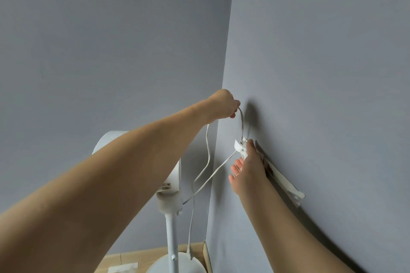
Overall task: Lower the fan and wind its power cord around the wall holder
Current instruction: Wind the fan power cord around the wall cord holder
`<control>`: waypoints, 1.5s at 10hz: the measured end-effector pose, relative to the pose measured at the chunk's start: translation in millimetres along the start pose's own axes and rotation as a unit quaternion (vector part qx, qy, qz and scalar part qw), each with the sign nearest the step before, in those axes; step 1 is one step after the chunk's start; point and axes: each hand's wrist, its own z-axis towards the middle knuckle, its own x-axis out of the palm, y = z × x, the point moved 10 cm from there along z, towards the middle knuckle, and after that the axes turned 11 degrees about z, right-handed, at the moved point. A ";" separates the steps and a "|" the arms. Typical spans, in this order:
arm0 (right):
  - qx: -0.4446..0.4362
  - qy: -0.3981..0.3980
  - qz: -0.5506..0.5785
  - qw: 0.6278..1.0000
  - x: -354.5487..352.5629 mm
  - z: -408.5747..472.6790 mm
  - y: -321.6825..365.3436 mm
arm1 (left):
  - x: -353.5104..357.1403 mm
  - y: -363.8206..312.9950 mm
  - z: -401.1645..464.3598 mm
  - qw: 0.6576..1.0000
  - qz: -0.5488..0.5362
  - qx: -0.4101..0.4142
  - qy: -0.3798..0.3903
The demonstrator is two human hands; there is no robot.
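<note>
- Left hand (225, 104), just above center of the frame, is curled into a fist pinching the cord (208, 150). From the fist the cord arcs over and drops to the holder (240, 147) on the wall (310, 73), right of center.
- Right hand (245, 166) sits against the holder with fingers mostly straight, relaxed, thumb up by the top of the bracket. It looks like it's steadying the thing, not gripping anything.
- Fan (170, 184) stands lower center, head half hidden behind the left forearm, pole and base running down to the bottom edge. Two strands of cord hang and cross beside it; one heads down toward the base.
- Risk one: the loop probably slides off. The holder is small and the cord looks stiff and springy, so if the left hand gives slack before the strand seats, it likely pops back out.
- Risk two: pulling too hard. One strand runs fairly taut from the holder back toward the fan's neck, so a tug upward could tip or drag the fan.
- Risk three: the right fingers are right where the cord needs to land, so a wrap could pinch them or bunch up on the wrong side.
- Risk four: the crossed strands could tangle or kink.
- Can't tell how firmly the holder is fixed to the wall; a long white strip (286, 184) runs lower right from it.
</note>
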 end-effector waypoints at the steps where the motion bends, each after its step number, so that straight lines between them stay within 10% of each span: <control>1: -0.011 0.002 -0.007 1.000 4.0 3.0 2.0 | 1.6 -5.8 0.0 1.000 0.009 0.007 0.000; 8: -0.068 -0.047 0.082 0.993 2.2 -0.5 2.7 | 1.2 -9.4 -4.4 1.000 -0.013 0.001 0.018; 12: 0.039 0.003 0.108 0.993 13.4 -27.8 -21.6 | -0.8 -37.7 -14.2 0.996 0.053 0.040 0.058; 13: 0.056 0.033 0.066 0.996 30.9 -42.9 -21.5 | -22.0 -64.8 -20.8 0.974 0.186 0.129 -0.011; 15: 0.045 0.101 0.132 0.985 82.7 -54.1 39.9 | -34.6 -104.0 -45.6 0.821 0.495 0.282 -0.035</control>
